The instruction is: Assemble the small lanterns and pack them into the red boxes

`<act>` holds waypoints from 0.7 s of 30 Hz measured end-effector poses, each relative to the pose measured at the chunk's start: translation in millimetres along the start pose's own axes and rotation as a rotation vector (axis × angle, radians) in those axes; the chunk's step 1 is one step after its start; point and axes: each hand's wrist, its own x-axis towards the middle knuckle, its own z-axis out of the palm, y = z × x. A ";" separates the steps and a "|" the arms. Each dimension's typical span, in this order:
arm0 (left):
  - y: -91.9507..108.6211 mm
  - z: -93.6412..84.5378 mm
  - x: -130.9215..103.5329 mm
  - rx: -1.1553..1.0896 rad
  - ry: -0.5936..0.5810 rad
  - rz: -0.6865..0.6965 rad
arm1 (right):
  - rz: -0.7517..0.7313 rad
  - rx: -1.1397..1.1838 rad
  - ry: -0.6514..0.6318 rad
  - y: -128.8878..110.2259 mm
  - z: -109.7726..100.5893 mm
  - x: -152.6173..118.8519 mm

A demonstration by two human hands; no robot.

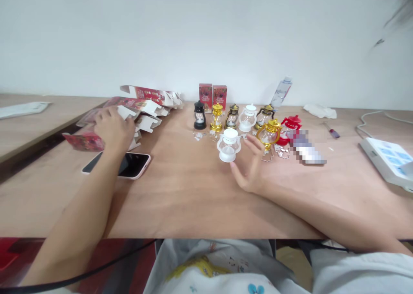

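Observation:
My left hand is on the pile of red-and-white flattened cardboard boxes at left, fingers curled down over one box; its fingertips are partly hidden. My right hand is open beside a small white lantern, thumb near its base and fingers apart to its right. The lantern stands upright with a clear middle. Behind it are a black lantern, a gold lantern, a second white lantern and two black-and-gold lanterns. Another gold lantern and a red lantern stand to the right.
Two upright red boxes stand behind the lanterns, with a tilted clear bottle to their right. A phone lies under my left forearm. Small cut-out pieces, a screwdriver and a white device are at right.

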 end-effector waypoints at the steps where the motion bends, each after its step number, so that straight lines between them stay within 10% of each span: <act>1: -0.2 -1.6 4.3 -0.025 0.072 0.010 | -0.089 -0.017 -0.008 -2.6 -0.6 -1.4; 8: 61.9 -43.9 4.3 -0.031 0.449 0.448 | -0.638 -0.025 -0.050 -6.2 1.4 -11.0; 14: 140.2 -71.7 -46.5 -0.175 0.360 0.958 | -0.355 0.052 -0.060 -7.6 4.1 -2.0; 21: 166.2 -85.6 -92.6 -0.351 0.235 1.162 | -0.250 0.151 -0.074 0.5 7.9 -4.5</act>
